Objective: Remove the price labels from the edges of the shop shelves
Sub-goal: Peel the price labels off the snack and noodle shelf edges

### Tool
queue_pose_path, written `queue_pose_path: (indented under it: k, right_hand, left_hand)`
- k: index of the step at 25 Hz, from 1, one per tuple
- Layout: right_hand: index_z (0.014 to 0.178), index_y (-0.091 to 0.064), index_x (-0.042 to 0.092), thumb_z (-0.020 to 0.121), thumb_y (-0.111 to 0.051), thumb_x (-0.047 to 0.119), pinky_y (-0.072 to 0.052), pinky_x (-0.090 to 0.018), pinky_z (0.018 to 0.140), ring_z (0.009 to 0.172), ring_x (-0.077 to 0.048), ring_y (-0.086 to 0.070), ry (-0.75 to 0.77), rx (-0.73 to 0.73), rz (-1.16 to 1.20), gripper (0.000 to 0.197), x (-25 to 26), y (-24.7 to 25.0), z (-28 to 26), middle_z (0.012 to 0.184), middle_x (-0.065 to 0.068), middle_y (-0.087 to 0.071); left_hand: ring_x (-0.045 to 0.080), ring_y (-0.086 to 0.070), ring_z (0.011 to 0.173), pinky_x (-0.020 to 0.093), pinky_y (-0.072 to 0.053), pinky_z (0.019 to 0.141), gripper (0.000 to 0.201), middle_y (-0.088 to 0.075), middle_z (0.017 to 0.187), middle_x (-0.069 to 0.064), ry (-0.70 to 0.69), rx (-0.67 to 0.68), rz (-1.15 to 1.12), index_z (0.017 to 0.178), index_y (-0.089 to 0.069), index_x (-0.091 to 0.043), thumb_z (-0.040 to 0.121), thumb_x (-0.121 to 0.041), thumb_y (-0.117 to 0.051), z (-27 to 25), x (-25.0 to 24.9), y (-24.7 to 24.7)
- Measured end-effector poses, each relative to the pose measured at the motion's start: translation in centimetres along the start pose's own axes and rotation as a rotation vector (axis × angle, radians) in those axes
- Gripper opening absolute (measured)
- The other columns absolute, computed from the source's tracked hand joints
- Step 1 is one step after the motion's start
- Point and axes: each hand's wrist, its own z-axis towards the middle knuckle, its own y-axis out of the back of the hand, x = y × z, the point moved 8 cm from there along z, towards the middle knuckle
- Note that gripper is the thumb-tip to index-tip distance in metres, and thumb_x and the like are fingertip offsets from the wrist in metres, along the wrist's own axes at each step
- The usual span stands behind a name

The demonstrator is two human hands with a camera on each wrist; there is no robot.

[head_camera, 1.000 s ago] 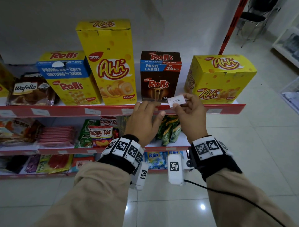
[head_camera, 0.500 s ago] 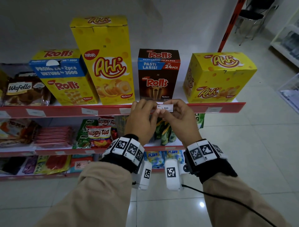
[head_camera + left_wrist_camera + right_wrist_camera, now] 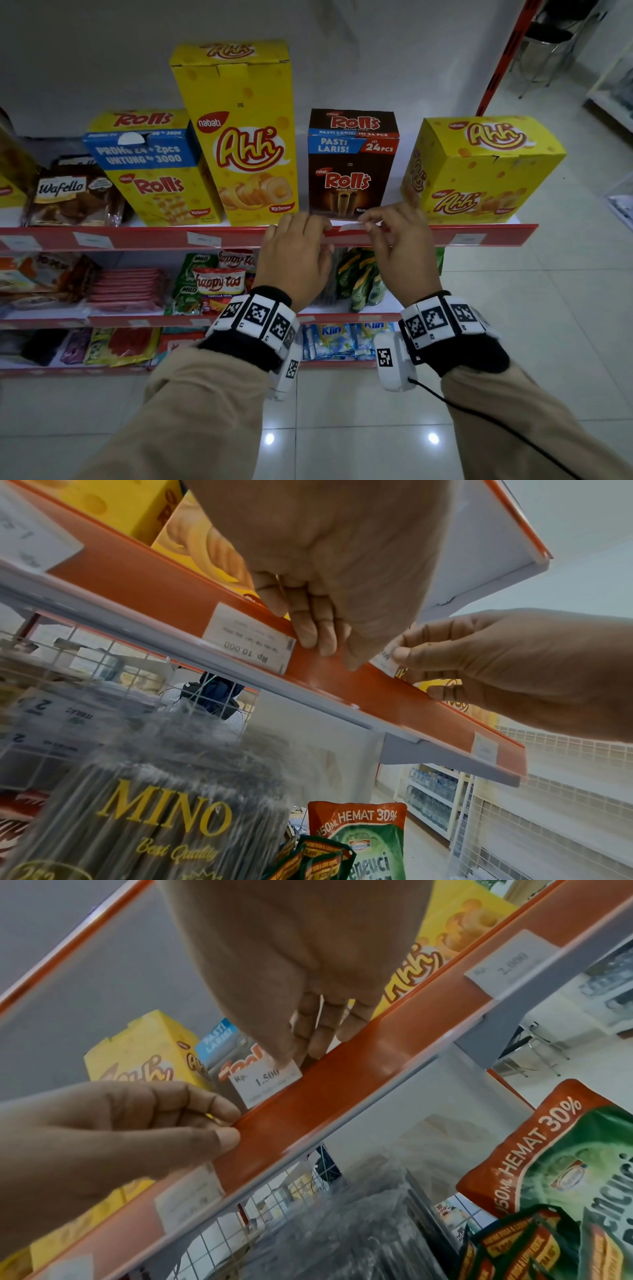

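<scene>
A white price label [image 3: 351, 226] marked "Rp. 1.500" [image 3: 265, 1083] stands at the top edge of the red shelf strip [image 3: 137, 236], below the brown Rolls box [image 3: 352, 164]. My right hand [image 3: 397, 240] pinches its right end between thumb and fingertips [image 3: 291, 1047]. My left hand [image 3: 298, 246] is just left of it and grips the strip's top edge [image 3: 342, 1083], thumb on the front [image 3: 226, 1137]. In the left wrist view a "Rp. 10.000" label [image 3: 250, 642] sits in the strip beside my left fingers [image 3: 308, 631].
More white labels sit in the same strip at the left [image 3: 94, 239], [image 3: 203, 238] and right [image 3: 471, 238], the last reading "2.000" [image 3: 507, 961]. Yellow Ahh boxes [image 3: 239, 137], [image 3: 479, 168] stand on the shelf. Snack packs fill the lower shelves [image 3: 219, 284]. Tiled floor lies to the right.
My right hand has brought the 1.500 label down from above the shelf edge to the strip's top edge. My left hand has stayed at the strip.
</scene>
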Motion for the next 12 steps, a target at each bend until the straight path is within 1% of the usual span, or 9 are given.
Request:
queue_pose_path:
  k: [2, 4, 5, 7, 10, 12]
  right_hand:
    - [0.096, -0.069, 0.014, 0.09, -0.059, 0.009, -0.033, -0.028, 0.084, 0.098, -0.029, -0.049, 0.049, 0.012, -0.064, 0.013, 0.4, -0.5, -0.2, 0.095, -0.004, -0.06]
    - [0.096, -0.07, 0.013, 0.087, -0.061, 0.008, -0.034, -0.032, 0.089, 0.097, -0.032, -0.049, 0.091, 0.003, -0.112, 0.013, 0.7, -0.7, -0.4, 0.095, -0.007, -0.058]
    - [0.097, -0.07, 0.012, 0.086, -0.061, 0.008, -0.037, -0.035, 0.088, 0.097, -0.032, -0.05, 0.104, 0.004, -0.125, 0.014, 0.9, -0.7, -0.5, 0.096, -0.008, -0.057]
    - [0.099, -0.068, 0.012, 0.085, -0.062, 0.01, -0.042, -0.039, 0.081, 0.095, -0.031, -0.05, 0.118, 0.03, -0.154, 0.015, 0.9, -0.9, -0.8, 0.097, -0.009, -0.056]
    - [0.099, -0.064, 0.01, 0.085, -0.062, 0.014, -0.043, -0.042, 0.077, 0.093, -0.03, -0.05, 0.148, 0.099, -0.218, 0.015, 0.8, -1.4, -1.2, 0.097, -0.01, -0.057]
    - [0.096, -0.065, 0.009, 0.086, -0.062, 0.013, -0.044, -0.042, 0.077, 0.091, -0.03, -0.049, 0.161, 0.123, -0.248, 0.01, 0.7, -1.6, -1.0, 0.096, -0.011, -0.057]
  left_hand:
    - [0.023, -0.045, 0.101, 0.036, -0.036, 0.084, 0.028, -0.053, 0.105, 0.001, -0.005, -0.005, -0.018, 0.116, -0.053, -0.021, 0.091, -0.034, -0.052, 0.0, 0.0, -0.2]
    - [0.025, -0.044, 0.097, 0.038, -0.036, 0.082, 0.028, -0.05, 0.1, 0.003, -0.017, -0.024, -0.044, 0.115, -0.057, -0.023, 0.09, -0.033, -0.056, -0.2, -0.1, -0.3]
    - [0.025, -0.044, 0.096, 0.038, -0.036, 0.081, 0.027, -0.049, 0.097, 0.003, -0.015, -0.036, -0.056, 0.114, -0.06, -0.023, 0.089, -0.033, -0.057, -0.2, 0.0, -0.3]
    - [0.025, -0.044, 0.094, 0.038, -0.035, 0.08, 0.023, -0.049, 0.095, 0.003, -0.012, -0.049, -0.06, 0.11, -0.062, -0.023, 0.089, -0.032, -0.059, -0.2, 0.1, -0.3]
    - [0.026, -0.045, 0.092, 0.038, -0.035, 0.077, 0.021, -0.049, 0.092, 0.005, -0.026, -0.055, -0.014, 0.107, -0.064, -0.021, 0.089, -0.029, -0.059, -0.2, 0.0, -0.3]
    - [0.029, -0.046, 0.09, 0.04, -0.037, 0.075, 0.021, -0.049, 0.093, 0.007, -0.043, -0.058, 0.014, 0.107, -0.064, -0.019, 0.089, -0.027, -0.06, -0.2, -0.2, -0.4]
